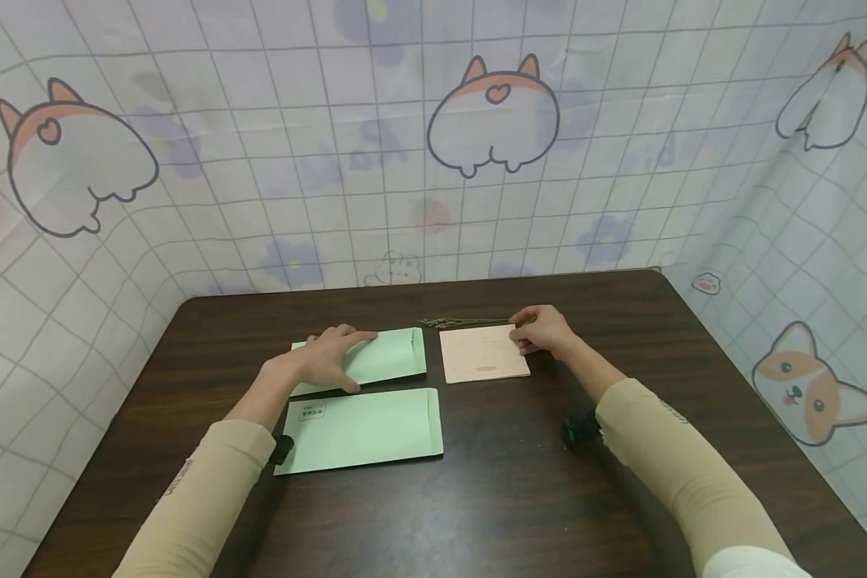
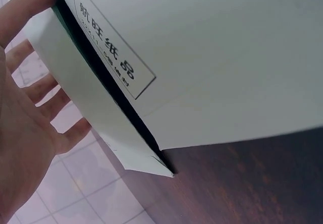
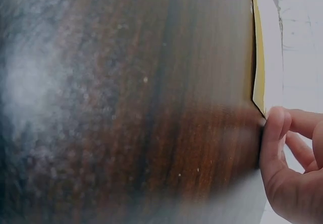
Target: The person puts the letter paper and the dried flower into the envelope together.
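On the dark table lie two light green envelopes, one behind the other. Fingers spread, my left hand (image 1: 323,359) rests on the far envelope (image 1: 392,357), covering its left part. The near envelope (image 1: 368,433) lies flat, a printed label in its upper left corner; that label is large in the left wrist view. To the right of the far envelope is a squarish cream paper piece (image 1: 477,355). My right hand (image 1: 545,331) pinches its right edge with thumb and forefinger. In the right wrist view, those fingers (image 3: 275,128) meet at its corner, and the paper's edge looks yellow.
A thin bunch of dried stalks (image 1: 444,323) lies just behind the cream paper. The dark wooden table (image 1: 506,498) ends at the back against a patterned cloth wall (image 1: 376,201), which also hangs along both sides.
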Motion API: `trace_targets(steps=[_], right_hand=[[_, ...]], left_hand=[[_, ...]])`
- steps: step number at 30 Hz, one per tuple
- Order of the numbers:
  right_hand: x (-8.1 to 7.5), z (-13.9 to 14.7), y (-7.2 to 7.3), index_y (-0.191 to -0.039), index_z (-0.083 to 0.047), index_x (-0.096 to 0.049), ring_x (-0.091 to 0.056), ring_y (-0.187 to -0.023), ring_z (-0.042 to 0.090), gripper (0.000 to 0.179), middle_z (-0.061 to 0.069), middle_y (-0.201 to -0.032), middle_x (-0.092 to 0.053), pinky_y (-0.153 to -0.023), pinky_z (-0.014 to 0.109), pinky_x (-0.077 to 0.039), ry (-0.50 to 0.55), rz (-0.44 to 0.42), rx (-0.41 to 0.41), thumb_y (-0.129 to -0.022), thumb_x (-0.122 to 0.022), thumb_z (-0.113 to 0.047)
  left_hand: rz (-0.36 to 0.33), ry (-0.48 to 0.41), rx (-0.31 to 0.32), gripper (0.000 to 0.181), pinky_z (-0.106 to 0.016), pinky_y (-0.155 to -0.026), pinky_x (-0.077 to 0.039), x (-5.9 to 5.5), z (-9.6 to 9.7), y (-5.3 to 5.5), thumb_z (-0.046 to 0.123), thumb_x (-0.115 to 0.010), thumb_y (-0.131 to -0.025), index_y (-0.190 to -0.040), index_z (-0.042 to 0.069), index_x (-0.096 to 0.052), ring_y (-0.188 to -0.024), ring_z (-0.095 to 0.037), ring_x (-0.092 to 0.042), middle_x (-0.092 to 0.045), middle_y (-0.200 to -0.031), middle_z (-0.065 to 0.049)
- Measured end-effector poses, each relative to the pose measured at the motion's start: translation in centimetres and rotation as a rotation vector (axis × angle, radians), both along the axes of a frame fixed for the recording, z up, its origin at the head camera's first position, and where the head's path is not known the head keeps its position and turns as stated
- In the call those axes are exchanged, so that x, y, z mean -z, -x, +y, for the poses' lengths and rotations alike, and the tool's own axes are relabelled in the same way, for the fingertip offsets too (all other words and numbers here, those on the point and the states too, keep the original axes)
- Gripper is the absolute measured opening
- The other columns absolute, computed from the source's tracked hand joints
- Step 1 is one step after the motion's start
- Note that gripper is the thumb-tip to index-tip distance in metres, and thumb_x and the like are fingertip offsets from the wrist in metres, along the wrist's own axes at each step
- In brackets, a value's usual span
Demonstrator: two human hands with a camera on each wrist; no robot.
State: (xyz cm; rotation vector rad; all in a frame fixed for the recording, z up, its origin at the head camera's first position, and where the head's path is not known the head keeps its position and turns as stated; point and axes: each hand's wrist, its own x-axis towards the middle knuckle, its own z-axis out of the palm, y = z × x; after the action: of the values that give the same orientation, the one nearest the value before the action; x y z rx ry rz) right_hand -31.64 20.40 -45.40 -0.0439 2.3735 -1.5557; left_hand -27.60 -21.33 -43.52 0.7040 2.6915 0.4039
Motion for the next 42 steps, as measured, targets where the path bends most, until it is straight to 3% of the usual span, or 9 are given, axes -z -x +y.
trace_targets(steps=[10,15,19,25,42], right_hand=[[0.29,-0.32,0.08,-0.118,0.011,-0.065,-0.062,-0.066,0.016,0.027,0.011,-0.084,-0.064,-0.062,0.03,-0.059,-0.155,0.075,0.024,-0.094,-0.069,-0.001],[-0.05,-0.24,-0.2,-0.107,0.006,-0.067,-0.062,-0.074,0.022,0.018,0.014,-0.091,-0.063,-0.063,0.032,-0.058,-0.168,0.096,0.006,-0.093,-0.069,-0.005],[-0.4,-0.11,-0.33,-0.105,0.004,-0.066,-0.062,-0.085,0.028,0.015,0.017,-0.103,-0.062,-0.07,0.036,-0.058,-0.137,0.103,-0.028,-0.095,-0.066,-0.007],[-0.52,0.0,0.01,-0.117,0.01,-0.062,-0.063,-0.097,0.034,0.024,0.021,-0.111,-0.061,-0.082,0.043,-0.058,-0.086,0.083,-0.036,-0.099,-0.062,-0.006],[-0.27,0.22,0.66,-0.127,0.011,-0.059,-0.062,-0.098,0.023,0.028,0.019,-0.118,-0.06,-0.092,0.039,-0.055,0.097,0.017,0.005,-0.103,-0.06,-0.005]], left_hand=[[-0.001,-0.002,0.001,0.096,-0.079,-0.106,-0.019,-0.16,0.04,-0.21,0.034,-0.086,-0.082,-0.162,0.018,-0.034,-0.144,-0.044,-0.031,-0.035,-0.156,-0.021],[0.0,-0.002,0.002,0.096,-0.079,-0.106,-0.02,-0.12,0.0,-0.21,0.034,-0.086,-0.082,-0.162,0.018,-0.034,-0.143,-0.043,-0.032,-0.036,-0.156,-0.02],[-0.004,-0.006,0.002,0.096,-0.079,-0.106,-0.02,-0.1,-0.02,-0.14,0.034,-0.086,-0.083,-0.162,0.018,-0.034,-0.143,-0.043,-0.032,-0.036,-0.156,-0.02],[-0.003,0.003,0.006,0.096,-0.077,-0.106,-0.022,-0.1,0.01,-0.06,0.035,-0.086,-0.083,-0.162,0.019,-0.034,-0.143,-0.042,-0.032,-0.036,-0.156,-0.02],[0.0,0.009,0.008,0.096,-0.075,-0.107,-0.023,-0.08,-0.13,-0.09,0.034,-0.085,-0.083,-0.162,0.019,-0.033,-0.144,-0.043,-0.031,-0.035,-0.157,-0.02]])
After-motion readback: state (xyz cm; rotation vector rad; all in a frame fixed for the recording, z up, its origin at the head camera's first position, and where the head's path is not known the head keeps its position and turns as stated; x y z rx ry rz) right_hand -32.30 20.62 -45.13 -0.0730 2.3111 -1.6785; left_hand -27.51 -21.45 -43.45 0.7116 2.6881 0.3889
